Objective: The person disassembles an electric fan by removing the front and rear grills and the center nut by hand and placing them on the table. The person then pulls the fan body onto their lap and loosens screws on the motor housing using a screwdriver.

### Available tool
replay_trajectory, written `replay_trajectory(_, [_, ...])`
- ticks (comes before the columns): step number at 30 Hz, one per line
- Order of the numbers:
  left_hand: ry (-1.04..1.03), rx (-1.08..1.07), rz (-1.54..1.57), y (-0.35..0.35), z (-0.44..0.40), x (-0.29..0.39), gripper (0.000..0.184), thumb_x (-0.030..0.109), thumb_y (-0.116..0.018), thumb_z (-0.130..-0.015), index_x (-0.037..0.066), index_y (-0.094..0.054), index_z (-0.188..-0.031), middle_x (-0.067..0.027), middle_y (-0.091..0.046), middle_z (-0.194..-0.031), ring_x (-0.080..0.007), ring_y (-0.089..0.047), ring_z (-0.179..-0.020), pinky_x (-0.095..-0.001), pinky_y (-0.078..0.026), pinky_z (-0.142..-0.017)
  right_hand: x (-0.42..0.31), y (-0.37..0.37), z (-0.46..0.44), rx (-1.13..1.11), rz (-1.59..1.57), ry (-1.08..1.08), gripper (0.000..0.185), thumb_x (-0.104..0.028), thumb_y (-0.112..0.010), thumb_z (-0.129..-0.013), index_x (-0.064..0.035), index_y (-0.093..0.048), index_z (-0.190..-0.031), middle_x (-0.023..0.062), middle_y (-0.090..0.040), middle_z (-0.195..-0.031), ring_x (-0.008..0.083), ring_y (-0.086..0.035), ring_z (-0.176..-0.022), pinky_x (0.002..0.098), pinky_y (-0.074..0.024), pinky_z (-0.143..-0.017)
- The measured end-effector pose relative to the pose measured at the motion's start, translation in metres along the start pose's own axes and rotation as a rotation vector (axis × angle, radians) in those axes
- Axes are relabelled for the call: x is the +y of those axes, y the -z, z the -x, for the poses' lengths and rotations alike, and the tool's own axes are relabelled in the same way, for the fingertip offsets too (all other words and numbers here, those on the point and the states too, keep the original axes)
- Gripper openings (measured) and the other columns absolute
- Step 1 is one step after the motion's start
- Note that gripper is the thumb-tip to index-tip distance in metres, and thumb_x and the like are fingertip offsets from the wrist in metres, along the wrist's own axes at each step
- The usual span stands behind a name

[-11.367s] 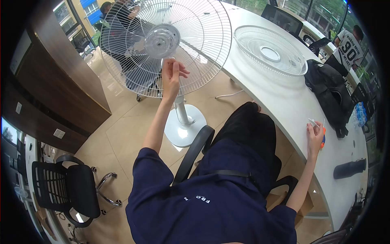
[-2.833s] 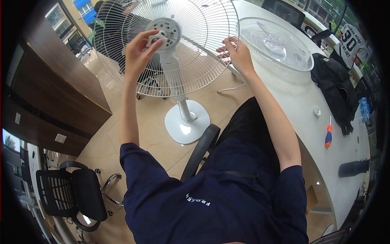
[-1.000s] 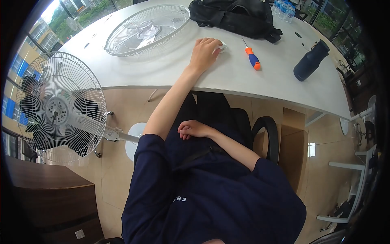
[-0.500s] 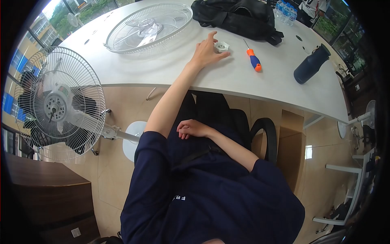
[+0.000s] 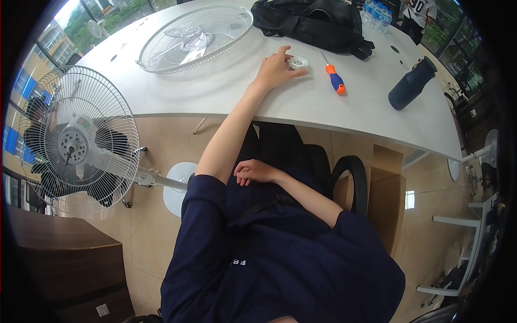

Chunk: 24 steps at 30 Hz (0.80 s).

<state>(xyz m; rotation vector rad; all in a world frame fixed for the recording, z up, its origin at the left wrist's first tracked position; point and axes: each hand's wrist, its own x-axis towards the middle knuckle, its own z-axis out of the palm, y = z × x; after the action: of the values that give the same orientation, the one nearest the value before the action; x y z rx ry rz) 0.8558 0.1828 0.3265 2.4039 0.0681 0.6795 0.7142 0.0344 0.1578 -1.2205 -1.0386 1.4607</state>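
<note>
With left grip (image 5: 274, 71) spread wide, apparently empty, beside the plastic nut (image 5: 299, 63) at one o'clock on the desk (image 5: 177, 97), best to pinch opposite edges evenly. With right grip (image 5: 256, 172) loosely curled over the lap, cannot tell its contents.

The small, pale, scalloped plastic knob (image 5: 298, 63) lies on the white table (image 5: 355, 110), near the screwdriver (image 5: 336, 81).

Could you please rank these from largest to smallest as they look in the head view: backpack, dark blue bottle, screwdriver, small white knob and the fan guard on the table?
1. Fan guard and backpack: too alike to rank
2. Dark blue bottle
3. Screwdriver
4. Small white knob
</note>
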Motion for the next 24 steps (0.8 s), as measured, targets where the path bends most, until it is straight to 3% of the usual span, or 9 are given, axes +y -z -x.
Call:
replay_trajectory(5, [-0.033, 0.186, -0.054, 0.004, 0.026, 0.006, 0.103, 0.055, -0.085, -0.076, -0.006, -0.041, -0.145, -0.0230, -0.056, -0.140, -0.0350, -0.054, -0.129, -0.0450, -0.043, -0.108, 0.001, 0.002, 0.003, -0.011, -0.007, -0.010, 0.026, -0.021, -0.061, -0.104, 0.0023, -0.063, -0.115, 0.0130, -0.072, -0.098, 0.0175, -0.071, -0.087, 0.0297, -0.0585, -0.077])
replay_trajectory(7, [-0.086, 0.269, 0.197, 0.023, 0.061, 0.010, 0.091, 0.044, -0.084, -0.082, -0.005, -0.040, -0.145, -0.0197, -0.053, -0.137, -0.0308, -0.054, -0.125, -0.0425, -0.044, -0.105, 0.004, 0.004, 0.006, 0.001, 0.003, -0.006, 0.026, -0.022, -0.061, -0.105, 0.0014, -0.063, -0.116, 0.0123, -0.072, -0.098, 0.0176, -0.071, -0.088, 0.0298, -0.0584, -0.078])
replay_trajectory(10, [-0.046, 0.168, 0.437, 0.070, 0.152, 0.018, 0.072, 0.020, -0.078, -0.089, 0.002, -0.040, -0.148, -0.0134, -0.053, -0.138, -0.0228, -0.055, -0.124, -0.0392, -0.044, -0.106, 0.003, 0.001, 0.005, 0.018, -0.005, 0.006, 0.023, -0.021, -0.060, -0.105, -0.0006, -0.065, -0.115, 0.0104, -0.073, -0.096, 0.0172, -0.072, -0.086, 0.0299, -0.0586, -0.076])
replay_trajectory(11, [-0.003, 0.091, 0.495, 0.092, 0.187, 0.021, 0.074, 0.020, -0.079, -0.088, 0.002, -0.039, -0.149, -0.0126, -0.054, -0.138, -0.0222, -0.055, -0.124, -0.0385, -0.045, -0.105, 0.003, 0.001, 0.005, 0.009, -0.023, -0.020, 0.023, -0.021, -0.060, -0.105, -0.0009, -0.064, -0.115, 0.0102, -0.073, -0.097, 0.0169, -0.072, -0.087, 0.0297, -0.0586, -0.077])
replay_trajectory(14, [0.202, 0.191, 0.371, 0.158, 0.287, 0.029, 0.065, 0.020, -0.078, -0.091, 0.003, -0.046, -0.145, -0.0111, -0.058, -0.133, -0.0213, -0.058, -0.120, -0.0360, -0.047, -0.104, -0.008, -0.003, 0.006, 0.029, -0.009, -0.098, 0.023, -0.021, -0.060, -0.105, -0.0010, -0.064, -0.116, 0.0105, -0.072, -0.098, 0.0167, -0.071, -0.087, 0.0291, -0.0585, -0.077])
replay_trajectory(16, [0.528, 0.265, 0.300, 0.204, 0.359, 0.008, 0.059, 0.024, -0.076, -0.094, 0.001, -0.048, -0.141, -0.0112, -0.061, -0.129, -0.0214, -0.062, -0.115, -0.0364, -0.048, -0.102, -0.009, -0.003, -0.001, -0.013, -0.029, -0.096, 0.023, -0.020, -0.059, -0.105, -0.0007, -0.064, -0.116, 0.0110, -0.072, -0.098, 0.0168, -0.071, -0.087, 0.0290, -0.0585, -0.078])
replay_trajectory(18, [0.776, 0.512, 0.458, 0.230, 0.439, -0.034, 0.059, 0.033, -0.075, -0.095, 0.004, -0.050, -0.140, -0.0130, -0.062, -0.127, -0.0221, -0.062, -0.114, -0.0368, -0.048, -0.101, -0.009, -0.007, -0.002, -0.014, -0.031, -0.101, 0.022, -0.020, -0.059, -0.105, -0.0005, -0.063, -0.116, 0.0115, -0.072, -0.098, 0.0169, -0.071, -0.087, 0.0288, -0.0585, -0.078])
replay_trajectory(20, [1.083, 0.540, 0.185, 0.247, 0.483, -0.034, 0.061, 0.033, -0.072, -0.098, 0.006, -0.043, -0.145, -0.0167, -0.062, -0.130, -0.0261, -0.064, -0.116, -0.0378, -0.050, -0.100, -0.016, -0.014, -0.003, -0.006, -0.022, -0.138, 0.022, -0.019, -0.058, -0.105, -0.0001, -0.063, -0.116, 0.0124, -0.072, -0.099, 0.0172, -0.071, -0.088, 0.0284, -0.0586, -0.078])
replay_trajectory(24, [0.831, 0.893, 0.604, 0.258, 0.512, -0.050, 0.069, 0.029, -0.068, -0.100, 0.009, -0.028, -0.153, -0.0221, -0.059, -0.137, -0.0319, -0.065, -0.119, -0.0410, -0.052, -0.100, -0.020, -0.023, -0.005, -0.023, 0.017, -0.168, 0.022, -0.018, -0.058, -0.105, -0.0001, -0.063, -0.117, 0.0126, -0.072, -0.099, 0.0172, -0.072, -0.088, 0.0280, -0.0587, -0.078])
